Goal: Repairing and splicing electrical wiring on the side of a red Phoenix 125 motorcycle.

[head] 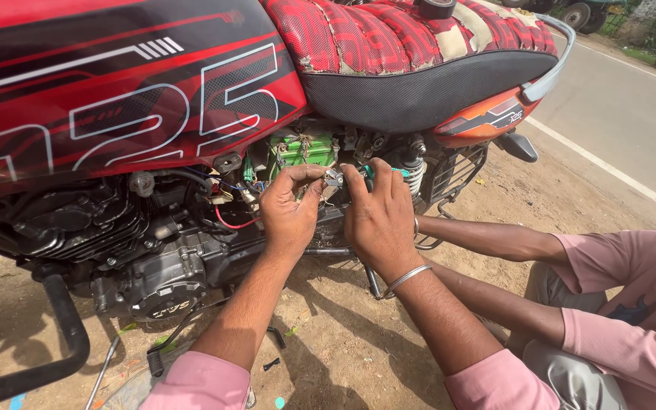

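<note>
My left hand (288, 212) and my right hand (380, 216) meet at the open side of a red and black motorcycle (123, 99), just under its seat (404, 45). The fingertips of both hands pinch a small metal part (333, 178) between them. Behind it sits a green battery (305, 148) among wires. A teal tool handle (386, 171) pokes out above my right fingers; I cannot tell who holds it. My right wrist wears a silver bangle (406, 279).
A co-worker in pink sleeves (616, 304) sits at the right, forearms (495, 237) reaching in behind my right hand. The black engine (153, 266) and crash bar (70, 326) are at lower left. Below is dirt ground (358, 342); a paved road (632, 114) runs at the right.
</note>
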